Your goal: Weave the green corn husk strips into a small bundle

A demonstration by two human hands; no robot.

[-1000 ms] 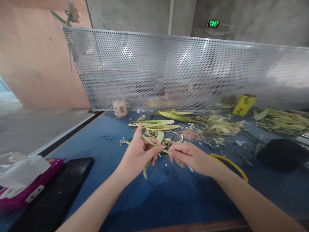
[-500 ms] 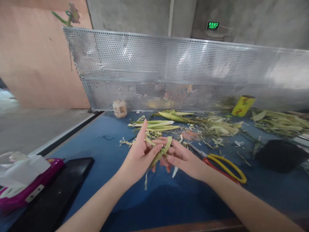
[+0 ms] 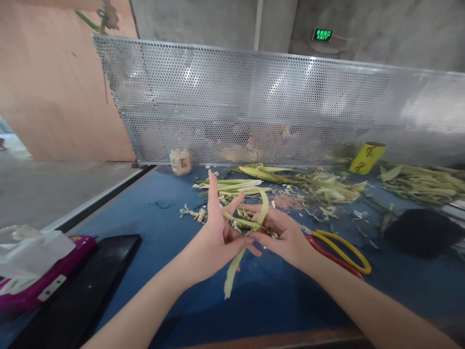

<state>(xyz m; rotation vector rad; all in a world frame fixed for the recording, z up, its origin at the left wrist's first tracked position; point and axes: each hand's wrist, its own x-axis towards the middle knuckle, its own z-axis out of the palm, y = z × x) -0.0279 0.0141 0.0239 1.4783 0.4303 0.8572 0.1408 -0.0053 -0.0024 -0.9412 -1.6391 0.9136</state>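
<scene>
The left hand point(image 3: 218, 237) has its grip partly spread, index raised, thumb and lower fingers pinching a leaf strip point(image 3: 232, 271) that hangs toward the table point(image 3: 163, 218). The right hand point(image 3: 285, 237) pinches the strip's upper loop. Both are held over the table's middle. Scissors point(image 3: 339, 249) lie just right of them, and husks point(image 3: 247, 186) lie near the far edge.

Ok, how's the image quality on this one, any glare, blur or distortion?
Head view: soft, even light, with glare patches on the metal screen; things behind it are blurred. Same view: the wide lens slightly bows the screen's top edge. The left hand, right hand and leaf strip are sharp.
</scene>
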